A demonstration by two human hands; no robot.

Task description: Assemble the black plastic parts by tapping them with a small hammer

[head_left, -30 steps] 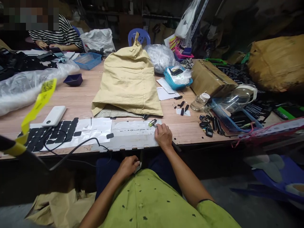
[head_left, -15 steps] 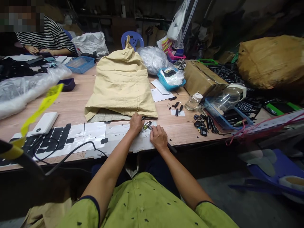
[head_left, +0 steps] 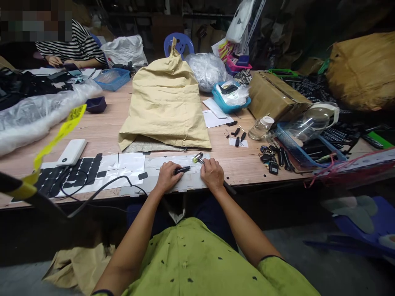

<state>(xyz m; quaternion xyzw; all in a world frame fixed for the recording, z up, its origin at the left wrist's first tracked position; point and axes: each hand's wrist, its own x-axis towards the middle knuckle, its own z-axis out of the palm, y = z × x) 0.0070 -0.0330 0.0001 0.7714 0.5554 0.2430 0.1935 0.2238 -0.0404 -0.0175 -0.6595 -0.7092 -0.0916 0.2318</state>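
Observation:
My left hand (head_left: 168,176) is closed around one end of a slim black piece (head_left: 182,169), whose other end points right over the grey-white board (head_left: 193,180) at the table's front edge. What exactly the piece is, I cannot make out. In my right hand (head_left: 212,174) is a small hammer (head_left: 198,157); its yellowish-and-metal head shows left of the fingers and its dark handle sticks out behind the palm. The hammer head is a short way above and right of the black piece, apart from it. Just beyond both hands lies a beige cloth bag (head_left: 168,109).
To the left are a white power bank (head_left: 72,152), black cables and a sheet of black stickers (head_left: 77,176). Small black parts (head_left: 237,137), a glass jar (head_left: 261,128), keys (head_left: 268,156) and a blue basket (head_left: 311,152) lie right. A co-worker in stripes (head_left: 88,47) sits far left.
My left hand has drawn back from the bag's front edge, towards me and left, and the black piece now shows in it. My right hand keeps the hammer in nearly the same place.

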